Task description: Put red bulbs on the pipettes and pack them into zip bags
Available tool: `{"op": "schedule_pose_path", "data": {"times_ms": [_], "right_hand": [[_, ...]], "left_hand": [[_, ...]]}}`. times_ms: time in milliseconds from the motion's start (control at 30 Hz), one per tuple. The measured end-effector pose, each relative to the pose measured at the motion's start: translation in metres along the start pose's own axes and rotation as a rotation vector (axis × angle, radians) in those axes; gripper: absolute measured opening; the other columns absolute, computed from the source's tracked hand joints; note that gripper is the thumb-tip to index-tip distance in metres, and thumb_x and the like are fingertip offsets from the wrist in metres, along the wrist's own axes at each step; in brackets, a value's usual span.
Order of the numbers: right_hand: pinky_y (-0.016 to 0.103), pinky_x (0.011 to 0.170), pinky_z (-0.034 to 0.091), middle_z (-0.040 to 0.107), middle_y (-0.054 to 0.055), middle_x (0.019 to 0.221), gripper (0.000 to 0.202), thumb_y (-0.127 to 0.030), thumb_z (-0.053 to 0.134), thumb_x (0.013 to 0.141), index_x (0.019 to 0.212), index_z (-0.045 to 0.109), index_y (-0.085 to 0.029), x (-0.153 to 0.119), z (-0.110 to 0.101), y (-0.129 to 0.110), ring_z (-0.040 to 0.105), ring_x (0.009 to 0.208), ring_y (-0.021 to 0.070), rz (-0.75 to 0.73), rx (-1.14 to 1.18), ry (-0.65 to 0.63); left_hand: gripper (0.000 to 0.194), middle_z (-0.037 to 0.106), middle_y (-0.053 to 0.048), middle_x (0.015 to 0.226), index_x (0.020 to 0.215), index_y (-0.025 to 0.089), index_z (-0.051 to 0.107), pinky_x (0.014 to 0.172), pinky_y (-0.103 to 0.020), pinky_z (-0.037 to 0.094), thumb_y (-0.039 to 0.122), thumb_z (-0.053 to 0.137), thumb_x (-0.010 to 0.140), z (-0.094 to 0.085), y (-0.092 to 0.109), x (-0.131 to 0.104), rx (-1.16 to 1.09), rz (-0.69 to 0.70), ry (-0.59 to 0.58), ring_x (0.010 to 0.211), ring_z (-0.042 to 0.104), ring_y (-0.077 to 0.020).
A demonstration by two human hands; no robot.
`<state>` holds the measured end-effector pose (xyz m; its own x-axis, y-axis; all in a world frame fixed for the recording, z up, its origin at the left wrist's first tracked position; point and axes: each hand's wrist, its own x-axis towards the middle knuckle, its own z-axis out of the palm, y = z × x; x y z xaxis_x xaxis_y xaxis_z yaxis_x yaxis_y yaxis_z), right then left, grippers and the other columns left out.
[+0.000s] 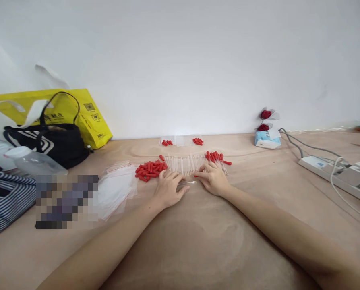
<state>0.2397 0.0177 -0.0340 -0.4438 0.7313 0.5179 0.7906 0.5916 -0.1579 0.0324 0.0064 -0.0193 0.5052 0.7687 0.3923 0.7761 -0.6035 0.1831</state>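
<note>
My left hand (170, 188) is closed, with thumb and fingers around a thin clear glass dropper tube (191, 183) that points to the right. Facing it, my right hand (212, 179) pinches a small red rubber bulb (196, 176), mostly hidden by the fingers. Just beyond both hands lies a row of clear tubes (181, 163) side by side. A pile of loose red bulbs (150, 170) sits beyond and left of my left hand. Behind my right hand, several droppers with red bulbs (216, 156) on their ends lie together.
Flat clear zip bags (116, 187) lie left of the bulb pile. Near the wall rests a clear bag with red-bulbed droppers (180, 141). A yellow bag (98, 125), black bag (62, 145) and plastic bottle (38, 161) stand left; a tissue pack (267, 139) and power strip (319, 166) right.
</note>
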Motion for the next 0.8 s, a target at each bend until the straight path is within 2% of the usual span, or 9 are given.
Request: {"op": "schedule_pose_path", "data": {"times_ms": [167,367,533,800], "right_hand": [[0.034,0.072,0.034,0.058,0.008,0.086,0.024,-0.029,0.046,0.083,0.095,0.065,-0.021,-0.001,0.003,0.000,0.044,0.082,0.0205,0.034,0.048,0.020],[0.034,0.074,0.033,0.059,0.007,0.088,0.022,-0.032,0.047,0.082,0.093,0.065,-0.023,-0.001,-0.001,-0.004,0.045,0.085,0.0204,0.035,0.104,0.008],[0.033,0.076,0.032,0.060,0.003,0.089,0.018,-0.031,0.051,0.080,0.091,0.063,-0.025,-0.001,-0.003,-0.007,0.046,0.084,0.0188,0.046,0.209,-0.012],[0.034,0.075,0.028,0.063,0.003,0.084,0.014,-0.030,0.053,0.080,0.088,0.062,-0.023,-0.001,-0.003,-0.011,0.048,0.081,0.0183,0.046,0.260,-0.006]], "left_hand": [[0.012,0.061,0.000,0.078,0.070,0.019,0.052,0.089,-0.045,0.026,0.029,0.054,0.077,0.004,-0.003,0.003,0.010,-0.034,-0.007,0.085,0.052,-0.0210],[0.010,0.063,0.002,0.075,0.077,0.020,0.051,0.095,-0.045,0.018,0.022,0.045,0.084,-0.001,-0.004,-0.003,-0.020,0.024,0.092,0.079,0.055,-0.0170],[0.014,0.067,0.001,0.080,0.093,0.022,0.055,0.097,-0.043,0.018,0.023,0.044,0.085,-0.001,-0.008,-0.005,-0.036,0.037,0.176,0.081,0.057,-0.0158],[0.017,0.068,0.002,0.079,0.088,0.024,0.062,0.097,-0.045,0.015,0.023,0.045,0.085,-0.001,-0.008,-0.004,-0.038,0.104,0.214,0.077,0.057,-0.0151]]}}
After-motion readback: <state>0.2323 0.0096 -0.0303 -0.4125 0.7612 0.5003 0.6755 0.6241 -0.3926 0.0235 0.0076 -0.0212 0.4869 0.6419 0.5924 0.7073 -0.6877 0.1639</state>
